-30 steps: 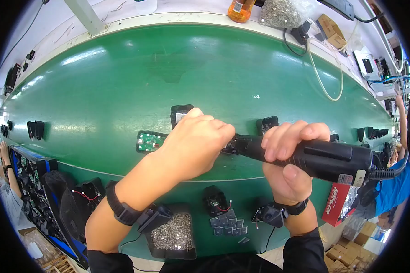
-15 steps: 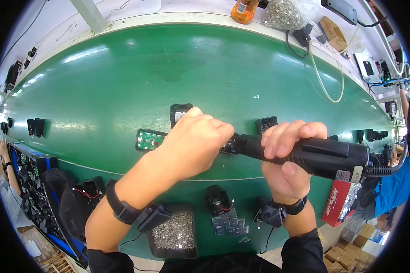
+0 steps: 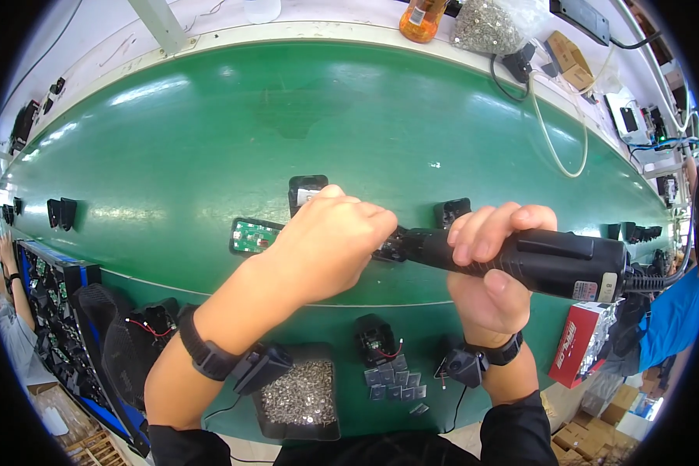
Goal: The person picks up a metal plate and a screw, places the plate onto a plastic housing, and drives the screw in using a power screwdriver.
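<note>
Power tool [image 3: 575, 268], black and corded, gripped in the right hand [image 3: 481, 299] with fingers curled over the top and thumb on the near side, above the green table [image 3: 287, 116], pointing toward the left hand [image 3: 338, 241]. The latter curled, with hidden fingertips; impossible to tell whether pinching anything. Just left, a black-edged green circuit board [image 3: 252, 236]; just beyond, a black casing [image 3: 295, 194]; lower down, a tray [image 3: 303, 432] of metal parts [image 3: 303, 388].
</note>
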`<state>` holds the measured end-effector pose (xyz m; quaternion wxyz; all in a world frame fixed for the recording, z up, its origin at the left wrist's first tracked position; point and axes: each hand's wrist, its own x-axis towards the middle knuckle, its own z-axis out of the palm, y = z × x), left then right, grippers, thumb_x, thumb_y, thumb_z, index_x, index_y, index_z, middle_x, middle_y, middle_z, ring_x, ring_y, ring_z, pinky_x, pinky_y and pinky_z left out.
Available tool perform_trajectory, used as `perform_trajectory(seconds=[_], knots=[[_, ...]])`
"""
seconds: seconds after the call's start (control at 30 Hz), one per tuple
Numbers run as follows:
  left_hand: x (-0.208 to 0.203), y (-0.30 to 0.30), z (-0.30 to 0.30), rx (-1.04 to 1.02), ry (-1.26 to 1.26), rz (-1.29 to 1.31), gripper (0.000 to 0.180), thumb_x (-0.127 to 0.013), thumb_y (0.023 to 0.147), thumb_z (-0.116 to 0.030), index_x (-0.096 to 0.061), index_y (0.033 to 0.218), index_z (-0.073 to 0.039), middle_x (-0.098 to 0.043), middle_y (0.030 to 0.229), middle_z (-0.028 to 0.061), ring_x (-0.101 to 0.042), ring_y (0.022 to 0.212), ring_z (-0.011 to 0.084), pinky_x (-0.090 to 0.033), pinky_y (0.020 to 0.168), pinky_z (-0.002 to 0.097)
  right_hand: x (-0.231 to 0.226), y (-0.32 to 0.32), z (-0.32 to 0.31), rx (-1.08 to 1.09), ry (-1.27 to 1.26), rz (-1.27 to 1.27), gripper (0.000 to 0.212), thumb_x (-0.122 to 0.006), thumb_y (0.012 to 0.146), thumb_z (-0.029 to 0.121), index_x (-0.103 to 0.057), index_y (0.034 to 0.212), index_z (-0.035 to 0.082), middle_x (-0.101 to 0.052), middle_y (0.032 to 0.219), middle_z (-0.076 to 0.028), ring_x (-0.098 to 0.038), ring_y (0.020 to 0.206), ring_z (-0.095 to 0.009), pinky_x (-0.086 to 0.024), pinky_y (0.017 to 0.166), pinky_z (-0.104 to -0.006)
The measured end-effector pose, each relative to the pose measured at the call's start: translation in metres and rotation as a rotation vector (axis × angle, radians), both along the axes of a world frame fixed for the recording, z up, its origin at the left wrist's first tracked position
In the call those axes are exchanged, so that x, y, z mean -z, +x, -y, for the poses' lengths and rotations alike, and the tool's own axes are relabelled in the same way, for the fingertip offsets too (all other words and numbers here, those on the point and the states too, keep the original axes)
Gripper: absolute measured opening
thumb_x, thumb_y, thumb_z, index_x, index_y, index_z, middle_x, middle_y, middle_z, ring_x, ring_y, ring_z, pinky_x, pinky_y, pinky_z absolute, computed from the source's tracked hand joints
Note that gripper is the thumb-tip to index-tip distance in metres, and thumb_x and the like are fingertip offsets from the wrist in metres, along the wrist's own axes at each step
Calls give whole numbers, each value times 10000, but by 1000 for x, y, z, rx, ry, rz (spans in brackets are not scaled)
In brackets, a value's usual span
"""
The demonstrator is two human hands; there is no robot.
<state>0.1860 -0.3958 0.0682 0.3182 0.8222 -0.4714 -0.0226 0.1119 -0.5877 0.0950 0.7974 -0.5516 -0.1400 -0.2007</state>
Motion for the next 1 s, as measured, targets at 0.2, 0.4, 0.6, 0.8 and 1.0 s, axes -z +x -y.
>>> perform_trajectory(seconds=[0.2, 0.4, 0.6, 0.8, 1.0], knots=[[-1, 1, -4, -5, -7, -15, 105, -645, 755, 6, -568, 811, -40, -668, 778, 126, -678, 789, 344, -473, 728, 437, -2, -1, -3, -16, 65, -26, 532, -781, 826, 145, -459, 1246, 92, -597, 899, -76, -606, 794, -225, -490, 796, -395], [-4, 2, -8, 11, 46, -24, 152, -675, 749, -16, -592, 871, -48, -677, 861, 124, -678, 870, 324, -477, 755, 432, -8, -5, -5, -16, 84, -20, 541, -790, 822, 150, -461, 1248, 102, -598, 904, -71, -605, 791, -222, -483, 788, -395], [-21, -15, -7, -66, 32, 133, 540, -876, 687, -219, -666, 1162, -74, -663, 1238, 70, -617, 1177, 299, -461, 909, 451, -42, -29, 9, 17, 159, 6, 546, -801, 821, 151, -479, 1262, 137, -589, 901, -40, -605, 777, -212, -481, 762, -373], [-61, -69, 8, -223, -144, 17, 367, -859, 700, -225, -685, 991, -85, -708, 986, 27, -667, 904, 195, -440, 779, 359, -92, -59, 25, 44, 240, 29, 519, -819, 801, 97, -513, 1217, 142, -618, 854, -12, -623, 694, -194, -506, 689, -358], [-55, -108, 8, -240, -307, 162, 232, -829, 737, -127, -697, 924, -95, -721, 911, -4, -687, 824, 160, -437, 686, 313, -96, -98, 21, 18, 247, 147, 491, -808, 799, 79, -507, 1183, 136, -643, 841, -26, -649, 685, -205, -533, 682, -362]])
